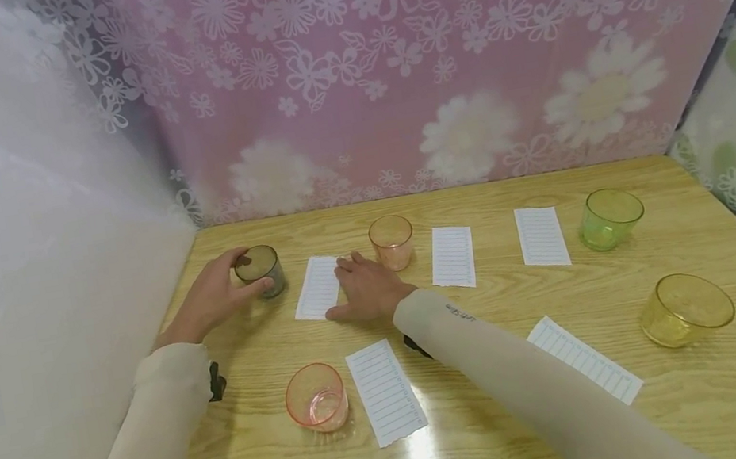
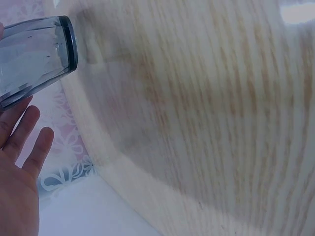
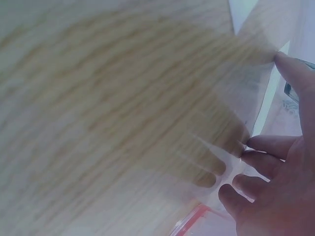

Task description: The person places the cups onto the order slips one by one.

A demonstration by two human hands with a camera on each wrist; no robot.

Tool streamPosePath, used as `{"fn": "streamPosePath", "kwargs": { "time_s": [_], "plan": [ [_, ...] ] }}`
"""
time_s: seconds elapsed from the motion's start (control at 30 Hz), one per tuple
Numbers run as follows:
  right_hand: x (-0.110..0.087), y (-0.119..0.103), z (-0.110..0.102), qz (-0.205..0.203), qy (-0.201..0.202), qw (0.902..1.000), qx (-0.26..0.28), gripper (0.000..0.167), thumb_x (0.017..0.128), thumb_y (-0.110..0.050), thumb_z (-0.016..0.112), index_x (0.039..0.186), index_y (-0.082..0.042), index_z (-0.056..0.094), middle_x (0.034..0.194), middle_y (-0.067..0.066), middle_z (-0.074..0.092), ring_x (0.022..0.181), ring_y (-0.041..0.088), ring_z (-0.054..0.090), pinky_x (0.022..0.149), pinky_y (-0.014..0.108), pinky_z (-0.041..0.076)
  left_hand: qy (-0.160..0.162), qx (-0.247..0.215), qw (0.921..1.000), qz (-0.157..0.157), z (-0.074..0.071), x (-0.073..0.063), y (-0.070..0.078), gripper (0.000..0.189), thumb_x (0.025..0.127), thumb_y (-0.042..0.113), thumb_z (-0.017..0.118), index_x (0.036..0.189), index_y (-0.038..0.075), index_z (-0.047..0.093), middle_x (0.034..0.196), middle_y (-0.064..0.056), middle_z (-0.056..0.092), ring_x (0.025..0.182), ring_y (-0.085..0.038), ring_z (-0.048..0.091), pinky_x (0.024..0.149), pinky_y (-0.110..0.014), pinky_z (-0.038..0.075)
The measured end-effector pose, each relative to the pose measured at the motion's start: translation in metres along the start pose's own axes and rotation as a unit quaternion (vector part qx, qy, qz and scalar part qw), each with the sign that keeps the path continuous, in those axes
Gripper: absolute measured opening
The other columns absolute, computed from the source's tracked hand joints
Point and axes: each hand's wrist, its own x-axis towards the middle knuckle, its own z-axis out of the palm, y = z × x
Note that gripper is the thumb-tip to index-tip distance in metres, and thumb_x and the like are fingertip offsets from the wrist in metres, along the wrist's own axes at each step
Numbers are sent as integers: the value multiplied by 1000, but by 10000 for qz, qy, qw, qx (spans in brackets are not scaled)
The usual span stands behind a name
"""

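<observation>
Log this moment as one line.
left hand: holds grey cup | right hand: touches right edge of lined slip | slip: between grey cup and orange cup | pink cup: upright

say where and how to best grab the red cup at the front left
Take the red cup by opposite side walls just below its rim, probably with the left hand from the left: it stands upright, mouth open, and a paper slip lies close on its right.
</observation>
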Motion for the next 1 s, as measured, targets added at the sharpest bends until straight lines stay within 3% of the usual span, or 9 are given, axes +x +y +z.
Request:
{"fn": "streamPosePath", "kwargs": {
  "time_s": [0.27, 0.43, 0.83, 1.0],
  "plan": [
    [0, 0, -5, -92, -177, 9998, 73, 91, 102, -65, 67, 170, -12, 39, 181, 6, 26, 170, 35, 17, 135, 54, 27, 53, -106, 9997, 211, -2, 3, 14, 94, 100, 60, 73, 168, 6, 38, 158, -21, 56, 152, -44, 46, 124, -68, 37],
    [1, -1, -8, -178, -246, 9995, 4, 90, 101, -63, 69, 169, -12, 41, 181, 6, 28, 170, 34, 17, 136, 52, 25, 66, -110, 9993, 346, -1, 5, 24, 89, 101, 52, 77, 167, 4, 40, 156, -21, 57, 149, -44, 50, 124, -66, 38],
    [2, -6, -14, -221, -490, 9986, 0, 89, 101, -61, 71, 169, -13, 41, 181, 4, 28, 171, 34, 14, 138, 51, 21, -172, -291, 9978, 564, 8, 6, 36, 90, 99, 52, 80, 166, 6, 42, 155, -17, 59, 144, -38, 55, 121, -66, 42],
    [2, -8, -14, -256, -506, 9984, -31, 90, 100, -62, 71, 170, -14, 41, 181, 4, 27, 171, 35, 15, 136, 56, 24, -316, -389, 9967, 633, 12, 5, 40, 88, 98, 50, 81, 166, 11, 43, 155, -15, 59, 142, -36, 56, 120, -66, 43]
  ]
}}
